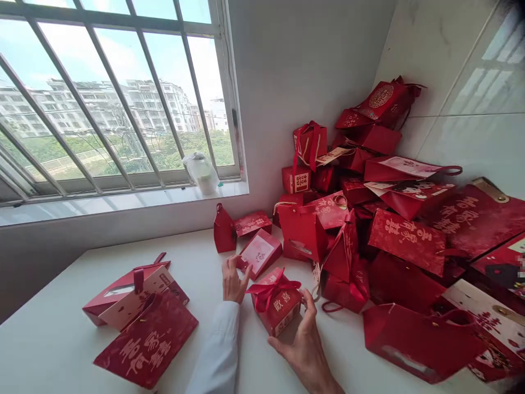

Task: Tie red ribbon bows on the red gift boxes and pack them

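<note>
White counter [53, 350] under barred window [123, 104]: red ribboned gift box [278, 309] is gripped at its side by R hand [301, 342], fingers part-curled; L hand [234, 279] is held open w/ nothing grasped, just left of box. Red gift bags [408, 235] are heaped behind, against tiled wall [451, 71].

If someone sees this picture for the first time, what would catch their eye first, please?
The large heap of red gift bags and boxes fills the right side, piled into the corner on a white tabletop. At the centre, the right hand touches a small red box tied with a ribbon, beside the left hand. On the left, a barred window shows pale apartment buildings.
</note>
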### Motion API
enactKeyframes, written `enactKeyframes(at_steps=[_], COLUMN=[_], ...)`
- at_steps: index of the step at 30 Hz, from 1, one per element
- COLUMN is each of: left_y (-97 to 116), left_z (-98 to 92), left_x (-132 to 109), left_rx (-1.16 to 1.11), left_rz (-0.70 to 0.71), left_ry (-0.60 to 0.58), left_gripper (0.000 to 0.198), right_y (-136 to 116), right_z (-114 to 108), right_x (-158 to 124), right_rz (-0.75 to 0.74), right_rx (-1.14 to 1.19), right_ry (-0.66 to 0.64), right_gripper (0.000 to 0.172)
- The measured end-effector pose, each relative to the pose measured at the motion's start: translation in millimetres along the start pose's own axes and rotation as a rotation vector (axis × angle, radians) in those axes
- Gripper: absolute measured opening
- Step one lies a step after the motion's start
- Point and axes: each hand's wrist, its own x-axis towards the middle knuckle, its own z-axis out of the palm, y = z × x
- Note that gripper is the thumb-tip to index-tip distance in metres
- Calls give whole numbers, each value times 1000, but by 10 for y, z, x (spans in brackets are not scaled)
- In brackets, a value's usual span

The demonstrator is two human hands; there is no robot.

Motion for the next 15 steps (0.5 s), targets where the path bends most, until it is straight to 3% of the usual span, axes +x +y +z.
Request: enactKeyframes(at_steps=[3,6,15], left_y=[84,77,63], left_z=[108,179,208], left_x=[-65,-17,261], left_rx=[36,79,75], left_rz=[93,100,-38], left_ry=[-120,-171,-56], left_gripper=[40,29,15], right_y=[125,213,215], right_z=[27,92,123], right_x=[-21,-21,51], right_rz=[25,41,47], right_rx=[39,118,74], right_ry=[-5,-15,-42], right_gripper=[119,122,104])
